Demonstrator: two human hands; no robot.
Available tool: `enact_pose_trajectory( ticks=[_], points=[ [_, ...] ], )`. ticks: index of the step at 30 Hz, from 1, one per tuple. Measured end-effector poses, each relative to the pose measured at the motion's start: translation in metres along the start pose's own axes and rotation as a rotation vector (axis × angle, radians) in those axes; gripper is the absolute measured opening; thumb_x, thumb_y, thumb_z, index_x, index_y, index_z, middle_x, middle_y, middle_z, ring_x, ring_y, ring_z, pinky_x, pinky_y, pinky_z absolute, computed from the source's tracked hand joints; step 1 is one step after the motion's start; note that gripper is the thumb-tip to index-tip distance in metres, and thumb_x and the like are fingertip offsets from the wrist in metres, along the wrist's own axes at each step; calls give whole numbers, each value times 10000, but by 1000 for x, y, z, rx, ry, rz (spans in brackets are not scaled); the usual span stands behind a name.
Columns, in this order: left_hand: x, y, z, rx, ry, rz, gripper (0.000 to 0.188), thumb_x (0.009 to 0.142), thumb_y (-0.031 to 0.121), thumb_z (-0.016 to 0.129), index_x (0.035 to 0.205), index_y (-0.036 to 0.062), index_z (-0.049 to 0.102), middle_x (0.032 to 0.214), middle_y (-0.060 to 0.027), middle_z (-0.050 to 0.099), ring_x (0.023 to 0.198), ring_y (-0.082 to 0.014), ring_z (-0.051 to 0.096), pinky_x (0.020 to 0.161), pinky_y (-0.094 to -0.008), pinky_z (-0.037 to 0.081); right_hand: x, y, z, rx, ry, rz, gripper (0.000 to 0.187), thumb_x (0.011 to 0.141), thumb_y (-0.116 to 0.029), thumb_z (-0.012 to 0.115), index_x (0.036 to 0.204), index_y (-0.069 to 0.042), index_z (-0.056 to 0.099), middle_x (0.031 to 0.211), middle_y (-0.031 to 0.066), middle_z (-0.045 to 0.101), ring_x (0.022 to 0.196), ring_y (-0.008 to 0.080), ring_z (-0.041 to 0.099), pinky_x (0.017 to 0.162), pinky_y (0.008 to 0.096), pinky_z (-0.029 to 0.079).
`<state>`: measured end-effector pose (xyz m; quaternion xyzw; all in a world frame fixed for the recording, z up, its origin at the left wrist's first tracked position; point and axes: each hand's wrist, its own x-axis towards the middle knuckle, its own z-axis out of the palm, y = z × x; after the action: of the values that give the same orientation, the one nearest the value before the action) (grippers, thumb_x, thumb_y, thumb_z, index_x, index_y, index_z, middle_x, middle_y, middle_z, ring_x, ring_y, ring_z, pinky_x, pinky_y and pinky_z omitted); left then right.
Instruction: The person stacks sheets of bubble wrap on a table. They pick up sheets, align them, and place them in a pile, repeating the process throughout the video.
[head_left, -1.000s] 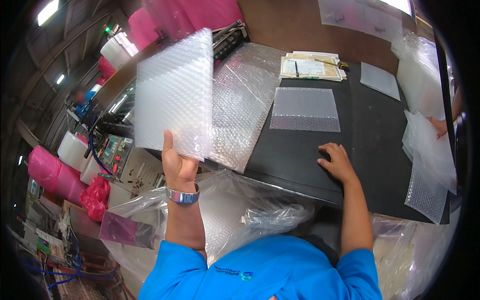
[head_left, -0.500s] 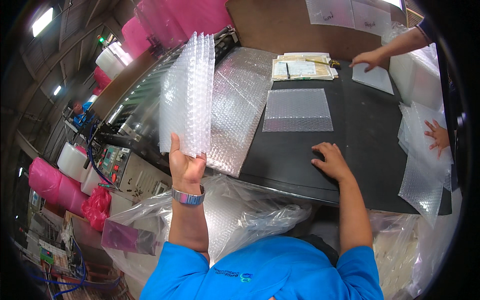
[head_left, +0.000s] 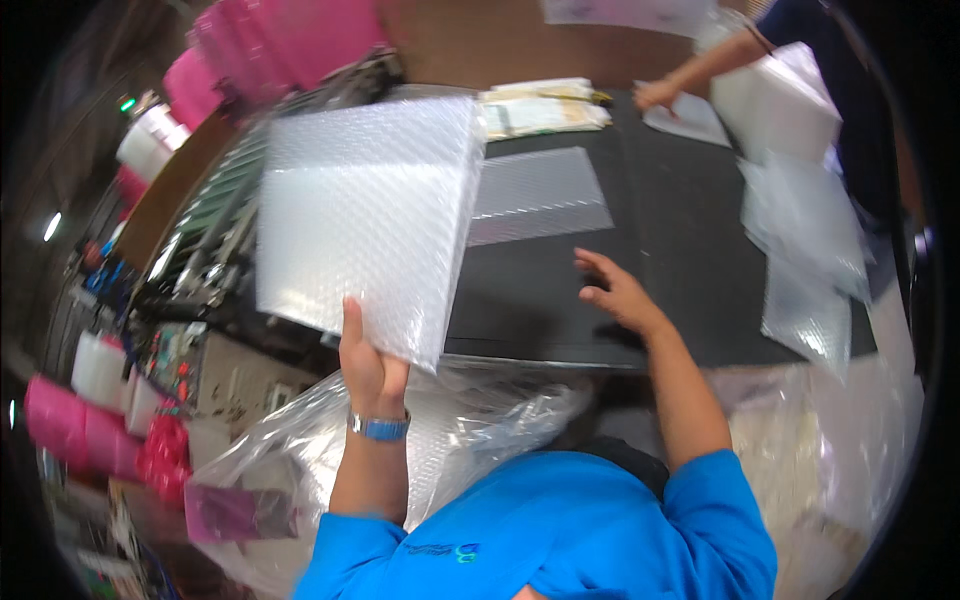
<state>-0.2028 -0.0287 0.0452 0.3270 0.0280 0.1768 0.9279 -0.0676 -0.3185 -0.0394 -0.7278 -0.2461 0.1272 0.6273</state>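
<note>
Bubble wrap bag (head_left: pixel 365 225) pinched at its near edge by the left hand (head_left: pixel 368 365), thumb up the front, other fingers hidden behind. Held up flat in the air, over the left side of the black table (head_left: pixel 690 230), not lying on it yet. Right hand (head_left: pixel 612 290) resting on the table, fingers spread open, holding nothing.

One flat bubble sheet (head_left: pixel 540 195) already lying down on the table, farther away, just right of the held bag. So one piece down, one piece up in the hand, likely more waiting in the clear plastic sack (head_left: pixel 470 420) near the body.

Plenty of bare black table between the right hand and the flat sheet, and more to the right. Near edge of the table just under the right wrist. Left edge crowded by a machine with green parts (head_left: pixel 215 215). Far right: another person's hand (head_left: pixel 655 95) on a small sheet, beside a pile of clear bags (head_left: pixel 800 230).
</note>
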Motion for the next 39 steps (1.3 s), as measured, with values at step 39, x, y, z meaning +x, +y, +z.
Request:
enact_pose_trajectory(
  ticks=[39],
  points=[
    [10,-119,-60,1841,-593,647,305,784,252,592,1030,72,582,1153,-121,530,1110,-309,470,986,-501,276,-381,106,-121,-1090,1878,268,507,814,-166,594,1258,-50,378,1178,155,451,959,240,522,866,355,414]
  ],
)
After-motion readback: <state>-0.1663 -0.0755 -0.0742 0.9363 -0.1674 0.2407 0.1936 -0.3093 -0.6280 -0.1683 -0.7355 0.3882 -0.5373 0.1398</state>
